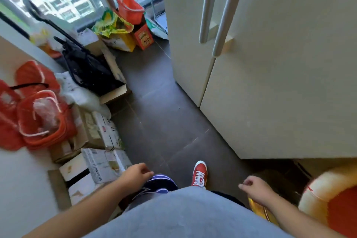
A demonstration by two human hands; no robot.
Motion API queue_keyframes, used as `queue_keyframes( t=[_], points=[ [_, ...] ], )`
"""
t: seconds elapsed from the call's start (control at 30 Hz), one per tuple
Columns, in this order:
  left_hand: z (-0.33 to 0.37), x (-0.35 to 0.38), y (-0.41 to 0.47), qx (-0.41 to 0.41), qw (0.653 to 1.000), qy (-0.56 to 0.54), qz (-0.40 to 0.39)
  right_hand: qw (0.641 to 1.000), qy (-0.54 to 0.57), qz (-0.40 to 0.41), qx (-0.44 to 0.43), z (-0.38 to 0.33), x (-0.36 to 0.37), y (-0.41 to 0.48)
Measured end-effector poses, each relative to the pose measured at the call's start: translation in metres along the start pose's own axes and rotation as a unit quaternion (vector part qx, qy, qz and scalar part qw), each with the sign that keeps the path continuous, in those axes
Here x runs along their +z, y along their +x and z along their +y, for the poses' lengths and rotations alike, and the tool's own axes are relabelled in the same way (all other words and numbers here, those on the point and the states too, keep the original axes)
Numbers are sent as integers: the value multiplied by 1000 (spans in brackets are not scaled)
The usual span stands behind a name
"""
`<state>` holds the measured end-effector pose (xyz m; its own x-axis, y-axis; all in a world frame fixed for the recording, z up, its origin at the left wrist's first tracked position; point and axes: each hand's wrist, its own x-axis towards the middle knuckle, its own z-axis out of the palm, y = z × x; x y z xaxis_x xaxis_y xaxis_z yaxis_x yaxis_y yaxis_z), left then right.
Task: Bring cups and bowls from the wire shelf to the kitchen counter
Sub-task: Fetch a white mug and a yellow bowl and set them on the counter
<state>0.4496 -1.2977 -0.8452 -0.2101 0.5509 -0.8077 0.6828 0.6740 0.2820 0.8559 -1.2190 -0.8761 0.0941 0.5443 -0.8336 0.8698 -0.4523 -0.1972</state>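
Observation:
No cup or bowl shows in the head view. My left hand [137, 173] hangs low at the left with its fingers loosely curled and nothing in it. My right hand [255, 188] hangs at the right, also loosely curled and empty. Part of a wire shelf frame [154, 8] stands far back beside the window, past the fridge; what it holds is hidden. Below me I see my grey shirt and one red shoe [200, 174] on the dark tiled floor [164, 114].
A tall cream double-door fridge [270, 73] fills the right side. Cardboard boxes [100, 135], orange baskets [40, 120] and a black bag [87, 67] line the left wall. An orange bucket [130, 9] and bags sit by the window. A narrow strip of floor runs between them.

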Motion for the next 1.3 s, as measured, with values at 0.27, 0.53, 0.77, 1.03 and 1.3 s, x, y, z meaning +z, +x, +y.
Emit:
queue_keyframes(
  t=[0.27, 0.53, 0.77, 1.03, 1.3],
  points=[
    [-81, -20, -2, -142, 973, -183, 11, 978, -116, -32, -168, -220, -47, 72],
    [-130, -95, 53, -197, 952, -233, 24, 943, -214, -32, -254, -406, -36, 103],
    [-115, -234, 115, -151, 965, -205, 62, 957, -189, -3, -220, -478, -60, 120],
    [-49, -361, 212, -79, 967, -224, 88, 982, -141, 11, -125, -504, -97, 167],
    [20, -485, 289, -10, 979, -180, 92, 985, -85, -8, -152, -618, -144, 220]
  ],
)
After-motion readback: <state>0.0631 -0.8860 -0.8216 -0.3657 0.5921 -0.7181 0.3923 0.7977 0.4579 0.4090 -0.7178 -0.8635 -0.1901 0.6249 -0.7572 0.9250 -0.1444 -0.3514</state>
